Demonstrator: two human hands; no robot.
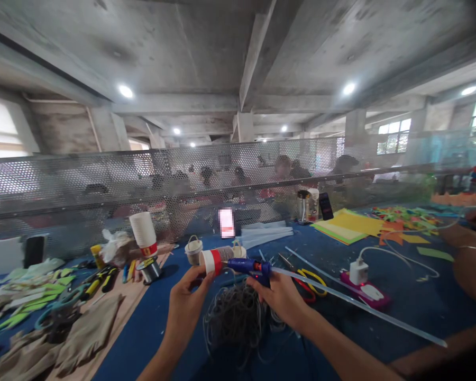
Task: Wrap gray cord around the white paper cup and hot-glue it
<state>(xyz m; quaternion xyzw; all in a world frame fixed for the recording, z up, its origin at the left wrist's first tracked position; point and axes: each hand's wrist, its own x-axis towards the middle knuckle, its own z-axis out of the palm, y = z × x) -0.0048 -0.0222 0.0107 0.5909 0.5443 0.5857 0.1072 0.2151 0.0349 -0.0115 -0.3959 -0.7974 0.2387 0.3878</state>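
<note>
A: Describe the surface and room.

B: A blue tabletop [412, 307] stands under a bare concrete ceiling, backed by a perforated metal screen [103, 174]. A wooden board [130, 301] lies at the left.

A: Position of the cup?

B: The paper cup [213, 260], white with 1 red band, lies sideways, clamped in the left hand [188, 299] by its fingertips. The right hand [280, 296] is closed around the blue glue gun [250, 267], nozzle touching the cup.

A: Materials nearby?

B: A long translucent glue stick [360, 307] extends rearward. Tangled grey cord [236, 315] lies beneath both hands. Yellow scissors [311, 278] lie just beside.
</note>
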